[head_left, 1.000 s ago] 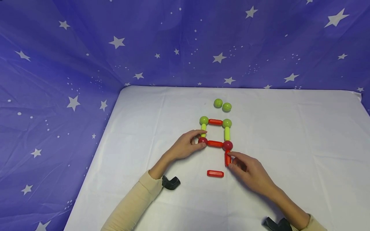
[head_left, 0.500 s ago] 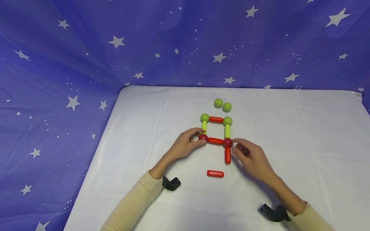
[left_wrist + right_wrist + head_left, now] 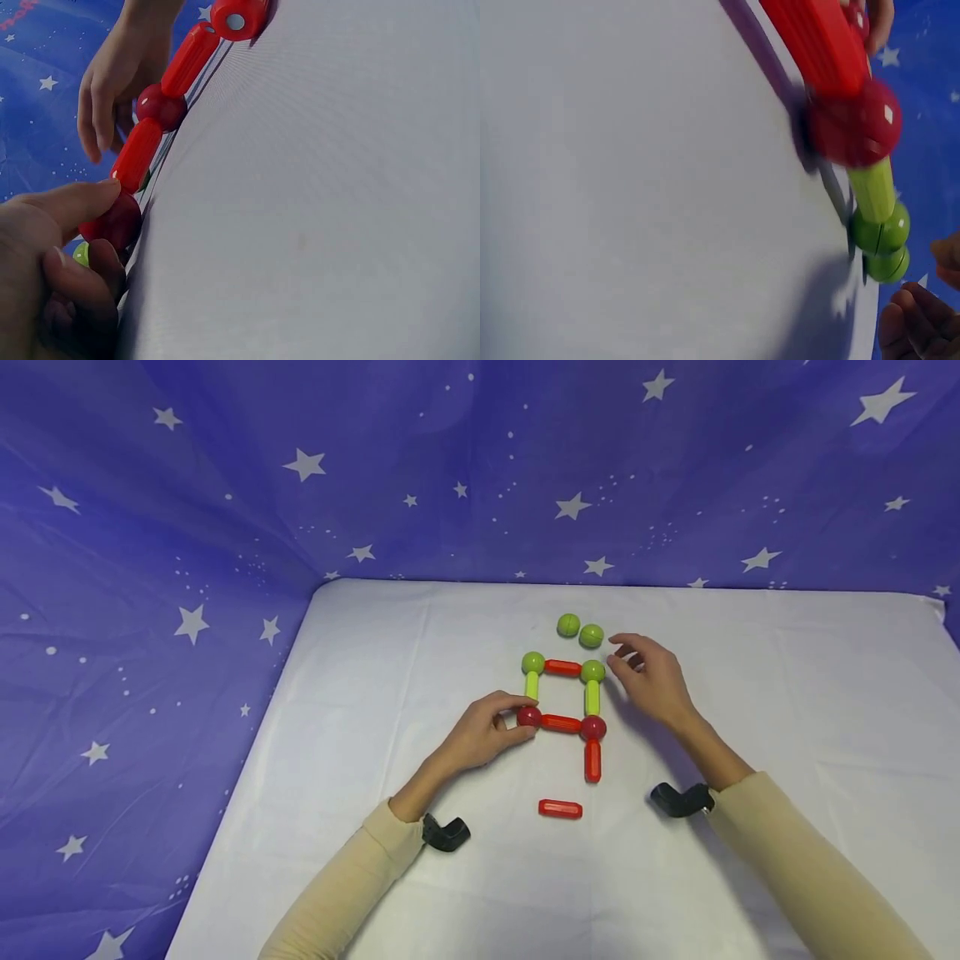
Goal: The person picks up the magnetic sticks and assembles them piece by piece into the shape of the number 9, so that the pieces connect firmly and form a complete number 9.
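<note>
My left hand (image 3: pixel 480 733) pinches a dark red ball (image 3: pixel 529 717) between thumb and fingers, at the near left corner of a square of balls and rods. Two green balls form the far corners, and a second red ball (image 3: pixel 594 727) the near right one. Red rods (image 3: pixel 561 724) make the near and far sides; yellow-green rods (image 3: pixel 592 697) make the other two. From the near right ball a red rod (image 3: pixel 593 761) points toward me. Holding nothing, my right hand (image 3: pixel 652 677) hovers with loosely bent fingers just right of a loose green ball (image 3: pixel 592 636).
Another loose green ball (image 3: pixel 568 625) lies beside the first, beyond the square. A separate red rod (image 3: pixel 560 809) lies nearer me. All rest on a white-covered table (image 3: pixel 787 693), with a star-patterned purple cloth (image 3: pixel 420 452) behind. Black wrist mounts (image 3: pixel 446 833) stick out at both sleeves.
My right hand has let go of the red rod and moved away from me, up to the loose green balls. The square shifted slightly away from me; my left hand stays at its corner.
</note>
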### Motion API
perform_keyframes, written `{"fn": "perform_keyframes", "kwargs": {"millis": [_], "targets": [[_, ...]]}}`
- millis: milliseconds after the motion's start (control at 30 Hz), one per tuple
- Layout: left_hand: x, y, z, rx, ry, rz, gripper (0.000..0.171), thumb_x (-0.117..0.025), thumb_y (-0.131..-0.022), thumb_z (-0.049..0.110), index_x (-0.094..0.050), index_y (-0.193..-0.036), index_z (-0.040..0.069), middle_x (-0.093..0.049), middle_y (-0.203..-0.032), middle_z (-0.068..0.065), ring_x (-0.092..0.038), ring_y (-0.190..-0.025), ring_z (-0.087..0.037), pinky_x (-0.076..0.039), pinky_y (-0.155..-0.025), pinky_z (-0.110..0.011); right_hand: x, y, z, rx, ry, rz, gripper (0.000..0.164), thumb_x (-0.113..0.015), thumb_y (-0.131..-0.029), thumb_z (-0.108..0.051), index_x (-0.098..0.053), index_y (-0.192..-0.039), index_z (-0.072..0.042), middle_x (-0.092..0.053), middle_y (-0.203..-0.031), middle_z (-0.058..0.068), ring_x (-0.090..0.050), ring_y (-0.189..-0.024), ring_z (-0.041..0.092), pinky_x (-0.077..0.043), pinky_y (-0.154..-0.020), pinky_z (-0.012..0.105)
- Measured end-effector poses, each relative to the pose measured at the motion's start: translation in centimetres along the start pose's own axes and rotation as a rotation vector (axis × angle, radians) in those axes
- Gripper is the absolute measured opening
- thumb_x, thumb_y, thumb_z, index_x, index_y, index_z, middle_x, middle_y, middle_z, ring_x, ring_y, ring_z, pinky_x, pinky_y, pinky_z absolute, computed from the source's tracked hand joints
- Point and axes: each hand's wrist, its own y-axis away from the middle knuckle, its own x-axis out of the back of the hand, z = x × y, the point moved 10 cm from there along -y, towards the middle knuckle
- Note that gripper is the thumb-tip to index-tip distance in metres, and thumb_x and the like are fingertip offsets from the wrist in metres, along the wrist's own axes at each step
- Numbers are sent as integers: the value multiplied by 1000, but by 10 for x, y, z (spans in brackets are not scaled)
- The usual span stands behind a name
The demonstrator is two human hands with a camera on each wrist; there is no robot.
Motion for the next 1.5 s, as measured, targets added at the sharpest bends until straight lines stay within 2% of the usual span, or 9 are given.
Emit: {"fn": "perform_keyframes", "kwargs": {"millis": [267,500,767,1033,1333,1500], "targets": [[0,-1,-1,6,6,8,38,-76,-88,22,-67,-125,14,-64,-112,0,-53,-66,-11,-45,-60,-26,-13,-36,18,-62,26,-80,44,-63,-95,-12,-54,-136,0,-58,-122,27,-59,-100,40,-44,-87,53],[1,0,-3,20,-4,30,38,-76,-89,23,-67,-125,14,-64,-112,0,-53,-67,-11,-45,-60,-26,-26,-49,23,-81,53,-164,50,-67,-94,-13,-51,-140,-1,-57,-129,26,-60,-100,39,-46,-85,51],[6,-2,-2,23,-21,90,37,-76,-89,22,-68,-123,12,-63,-104,1,-51,-62,-10,-43,-57,-25,-30,-51,26,-111,92,-175,43,-64,-97,-16,-55,-136,-1,-59,-127,24,-59,-102,38,-45,-88,52],[4,-1,-5,50,3,79,40,-75,-89,22,-67,-127,10,-64,-107,0,-52,-62,-9,-43,-56,-24,-29,-49,27,-113,84,-157,42,-64,-96,-14,-57,-135,-2,-59,-128,24,-60,-103,39,-44,-90,52],[4,-2,-5,43,-9,77,40,-75,-89,23,-67,-127,10,-64,-108,0,-52,-63,-9,-43,-56,-24,-23,-45,28,-111,54,-98,41,-66,-95,-13,-58,-133,0,-61,-123,24,-61,-103,39,-45,-91,51],[4,-1,-4,33,-9,80,40,-75,-89,22,-67,-126,10,-65,-107,-1,-51,-62,-9,-43,-56,-24,-21,-44,26,-122,38,-104,42,-66,-96,-14,-57,-134,0,-61,-123,24,-61,-106,39,-45,-92,52]]}}
